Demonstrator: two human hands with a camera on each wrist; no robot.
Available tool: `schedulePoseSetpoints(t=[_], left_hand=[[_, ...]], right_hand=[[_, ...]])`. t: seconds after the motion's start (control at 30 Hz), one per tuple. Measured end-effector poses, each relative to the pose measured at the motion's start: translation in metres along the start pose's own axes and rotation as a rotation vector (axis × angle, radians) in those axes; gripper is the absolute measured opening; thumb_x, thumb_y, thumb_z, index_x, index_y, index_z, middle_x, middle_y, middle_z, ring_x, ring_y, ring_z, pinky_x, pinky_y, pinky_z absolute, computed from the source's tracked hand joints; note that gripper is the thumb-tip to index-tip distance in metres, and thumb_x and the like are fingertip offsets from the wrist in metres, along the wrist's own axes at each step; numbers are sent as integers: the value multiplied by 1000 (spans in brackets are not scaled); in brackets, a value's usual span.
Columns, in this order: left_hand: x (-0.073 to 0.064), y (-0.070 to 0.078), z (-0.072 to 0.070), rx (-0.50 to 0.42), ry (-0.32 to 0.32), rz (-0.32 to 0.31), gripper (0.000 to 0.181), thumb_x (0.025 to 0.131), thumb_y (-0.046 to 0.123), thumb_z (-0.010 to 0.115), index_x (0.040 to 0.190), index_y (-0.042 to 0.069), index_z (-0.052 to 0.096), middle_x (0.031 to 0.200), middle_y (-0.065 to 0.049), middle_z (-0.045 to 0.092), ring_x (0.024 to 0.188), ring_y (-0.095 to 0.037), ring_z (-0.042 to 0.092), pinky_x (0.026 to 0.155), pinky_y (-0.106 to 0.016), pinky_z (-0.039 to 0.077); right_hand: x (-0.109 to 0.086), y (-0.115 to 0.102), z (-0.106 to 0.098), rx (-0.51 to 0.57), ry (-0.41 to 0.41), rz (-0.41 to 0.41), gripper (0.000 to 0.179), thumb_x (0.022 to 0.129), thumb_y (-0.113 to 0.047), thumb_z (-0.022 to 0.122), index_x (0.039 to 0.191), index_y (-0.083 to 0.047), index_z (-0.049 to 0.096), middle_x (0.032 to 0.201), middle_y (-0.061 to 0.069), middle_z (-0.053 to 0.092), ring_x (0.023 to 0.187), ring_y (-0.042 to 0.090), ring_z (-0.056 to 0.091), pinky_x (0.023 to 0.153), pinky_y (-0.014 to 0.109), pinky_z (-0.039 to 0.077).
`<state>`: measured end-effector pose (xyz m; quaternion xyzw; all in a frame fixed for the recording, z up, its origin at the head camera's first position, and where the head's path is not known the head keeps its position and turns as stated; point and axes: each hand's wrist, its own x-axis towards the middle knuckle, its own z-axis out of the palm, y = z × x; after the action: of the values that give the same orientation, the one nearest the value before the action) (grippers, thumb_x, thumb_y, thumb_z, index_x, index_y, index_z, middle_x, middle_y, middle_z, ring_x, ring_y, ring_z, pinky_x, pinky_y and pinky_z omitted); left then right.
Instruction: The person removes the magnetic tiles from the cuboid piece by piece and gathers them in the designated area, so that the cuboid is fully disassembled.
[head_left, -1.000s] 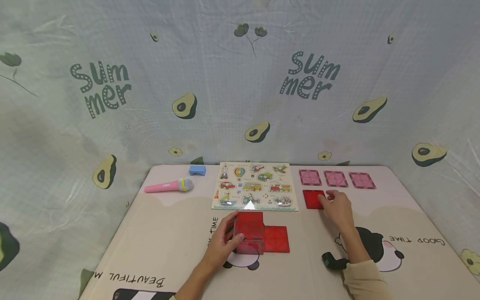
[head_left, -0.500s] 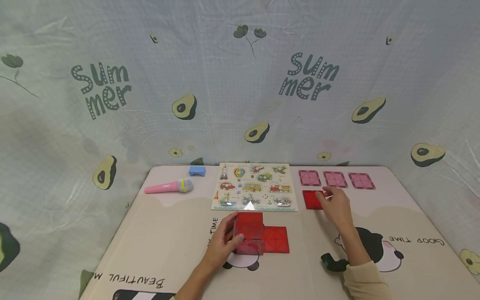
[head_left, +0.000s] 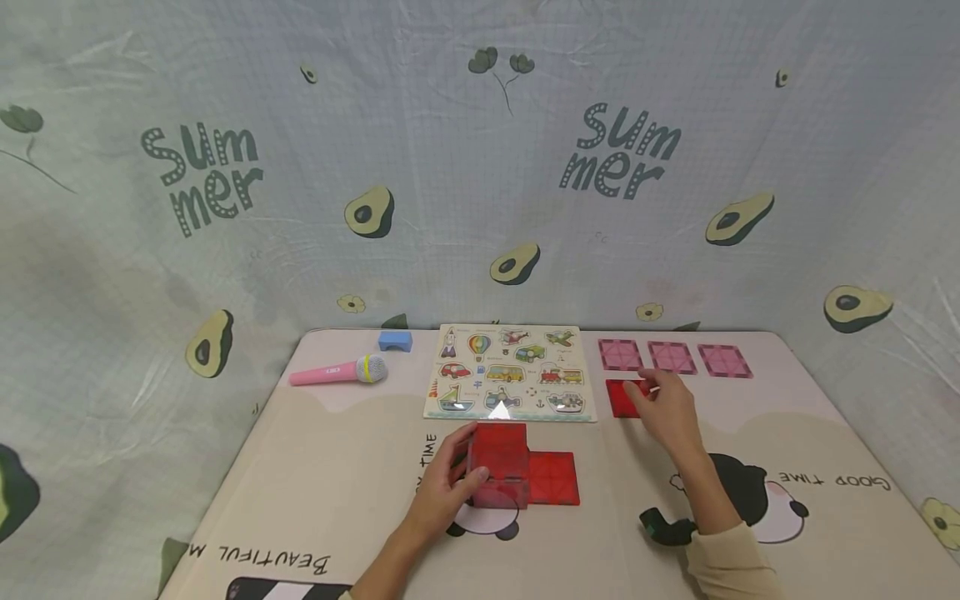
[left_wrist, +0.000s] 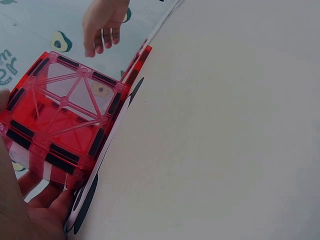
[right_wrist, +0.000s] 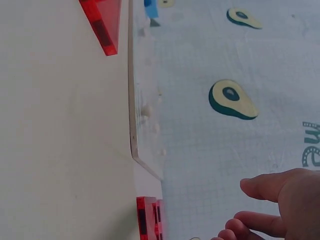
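Note:
A see-through red cube of magnetic tiles [head_left: 498, 454] stands mid-table; in the left wrist view the cube [left_wrist: 67, 112] shows dark magnets along its edges. My left hand [head_left: 442, 483] grips its left side, thumb at the front and fingers behind. Against the cube's right side lies a flat red magnetic tile [head_left: 555, 479]. Farther right, my right hand [head_left: 671, 412] hovers over another red magnetic tile [head_left: 619, 400] and covers part of it. In the right wrist view the thumb [right_wrist: 267, 186] and fingers are spread apart with nothing between them.
Three pink magnetic tiles [head_left: 671, 358] lie in a row behind the right hand. A wooden vehicle puzzle board [head_left: 510, 371] lies at the back middle. A pink toy microphone [head_left: 330, 373] and a blue block [head_left: 395, 341] are at the back left. A printed curtain hangs behind.
My right hand has shifted slightly left and covers more of the red tile. My left hand and the cube have stayed in place.

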<state>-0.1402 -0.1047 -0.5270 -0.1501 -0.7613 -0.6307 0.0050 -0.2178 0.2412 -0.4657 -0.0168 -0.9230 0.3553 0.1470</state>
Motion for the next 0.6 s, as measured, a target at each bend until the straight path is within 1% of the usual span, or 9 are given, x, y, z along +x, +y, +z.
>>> schedulePoseSetpoints(t=[0.07, 0.2, 0.3, 0.37, 0.43, 0.53, 0.6], left_hand=[[0, 0, 0, -1, -1, 1, 64, 96, 23, 63, 153, 15, 37, 152, -4, 47, 137, -29, 50, 109, -35, 49], [-1, -1, 0, -5, -3, 4, 62, 96, 23, 63, 153, 21, 37, 151, -4, 47, 137, -29, 50, 108, -36, 49], [-1, -1, 0, -5, -3, 9, 61, 96, 22, 63, 152, 25, 38, 151, -4, 47, 137, -29, 50, 108, -36, 50], [-1, -1, 0, -5, -2, 11, 61, 96, 22, 63, 152, 25, 38, 151, -4, 47, 137, -29, 50, 108, -35, 50], [-1, -1, 0, -5, -2, 14, 61, 96, 22, 63, 152, 24, 38, 151, -4, 47, 137, -29, 50, 108, -35, 50], [0, -1, 0, -1, -1, 19, 62, 95, 22, 63, 152, 24, 38, 151, -3, 47, 136, -28, 50, 108, -33, 50], [0, -1, 0, 2, 0, 23, 62, 95, 22, 63, 152, 23, 38, 151, -4, 48, 136, -29, 50, 107, -32, 50]], right_hand=[[0, -2, 0, -5, 2, -4, 44, 96, -23, 64, 129, 6, 61, 106, 23, 62, 88, 29, 57, 62, 17, 49], [-2, -7, 0, -13, -7, -14, 46, 96, -24, 65, 131, 6, 59, 108, 23, 62, 89, 29, 55, 63, 18, 47], [-4, -12, -1, -13, -19, -20, 48, 96, -26, 65, 132, 5, 58, 112, 23, 61, 93, 30, 54, 68, 22, 49], [-6, -15, -1, -11, -31, -17, 50, 95, -27, 66, 134, 5, 57, 116, 24, 60, 98, 32, 54, 73, 28, 54], [-7, -19, -1, -8, -44, -12, 52, 95, -28, 66, 136, 4, 55, 121, 24, 59, 103, 34, 54, 81, 38, 58], [-9, -25, -1, 3, -61, -16, 55, 95, -29, 66, 138, 3, 54, 125, 25, 58, 110, 37, 54, 90, 50, 58], [-9, -28, 0, 10, -70, -30, 55, 94, -28, 67, 138, 2, 54, 126, 24, 57, 113, 38, 54, 93, 54, 57]])
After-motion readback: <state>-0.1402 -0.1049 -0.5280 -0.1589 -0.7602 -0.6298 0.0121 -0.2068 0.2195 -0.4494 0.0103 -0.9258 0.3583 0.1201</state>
